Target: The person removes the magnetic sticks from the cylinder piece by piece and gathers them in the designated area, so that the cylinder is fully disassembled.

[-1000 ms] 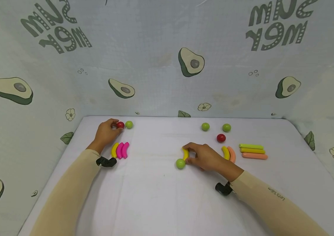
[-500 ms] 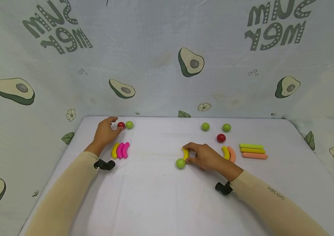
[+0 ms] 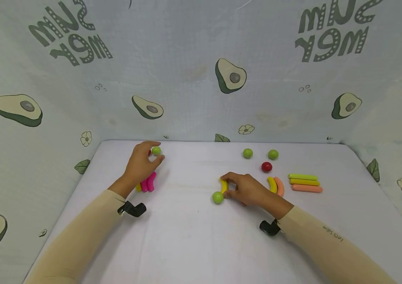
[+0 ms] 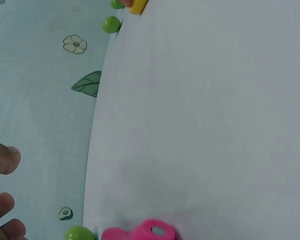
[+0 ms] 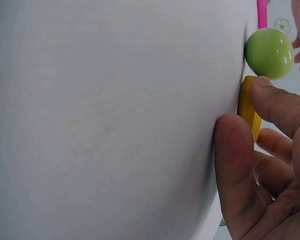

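My right hand (image 3: 247, 188) pinches a small yellow curved piece (image 3: 224, 186) end to end on the white table, thumb at its near end. Just by the thumb sits a green ball (image 3: 217, 197); in the right wrist view the ball (image 5: 270, 53) is glossy and the yellow piece (image 5: 248, 105) is ridged. My left hand (image 3: 141, 161) is at the far left, thumb and fingers spread apart with nothing held. Between them show another green ball (image 3: 156, 150) and a sliver of a red ball (image 3: 149, 152). Pink curved pieces (image 3: 150, 182) lie below, partly hidden by the hand.
Two green balls (image 3: 248, 153) and a red ball (image 3: 266, 167) sit at the back right. A yellow and an orange curved piece (image 3: 279, 186) lie behind my right wrist. Straight green, yellow and orange sticks (image 3: 304, 182) lie farther right. A printed cloth (image 3: 187, 79) rises behind.
My left hand has let go of the red ball and moved right, its fingers opening wider. The red ball stays beside the green one. My right hand has not moved.
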Demonstrator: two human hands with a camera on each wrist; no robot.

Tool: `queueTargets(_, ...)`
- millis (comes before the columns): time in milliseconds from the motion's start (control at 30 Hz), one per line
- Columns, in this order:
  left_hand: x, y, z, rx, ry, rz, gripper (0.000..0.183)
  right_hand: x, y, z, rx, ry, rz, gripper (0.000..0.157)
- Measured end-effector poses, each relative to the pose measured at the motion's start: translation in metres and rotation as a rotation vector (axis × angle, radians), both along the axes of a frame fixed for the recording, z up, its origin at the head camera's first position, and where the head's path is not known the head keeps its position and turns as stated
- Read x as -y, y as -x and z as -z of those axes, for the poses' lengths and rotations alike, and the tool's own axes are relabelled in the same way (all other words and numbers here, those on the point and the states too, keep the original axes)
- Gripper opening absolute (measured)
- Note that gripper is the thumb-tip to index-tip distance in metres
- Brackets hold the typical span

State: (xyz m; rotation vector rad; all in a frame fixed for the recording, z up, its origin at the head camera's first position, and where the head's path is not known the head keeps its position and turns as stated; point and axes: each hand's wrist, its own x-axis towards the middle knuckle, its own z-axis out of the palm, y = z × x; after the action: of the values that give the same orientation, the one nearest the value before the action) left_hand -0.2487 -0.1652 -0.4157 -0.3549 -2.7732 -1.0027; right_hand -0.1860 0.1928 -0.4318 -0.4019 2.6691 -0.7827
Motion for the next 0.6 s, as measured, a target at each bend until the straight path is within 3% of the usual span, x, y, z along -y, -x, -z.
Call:
queueTargets(133,-0.013,-0.008,-0.002,-0.004,-0.004,0.070,0.050,0.000,0.000,0.000,-0.004,-0.007,0.001,0.057)
queueTargets(333,-0.034,-0.021,0.007,-0.025,0.033,0.171,0.047,0.000,0.000,0.001,0.001,-0.005,0.007,0.056)
queueTargets(600,-0.060,-0.042,0.013,0.048,0.079,0.289,0.046,0.001,0.000,0.000,0.002,0.001,0.005,0.056)
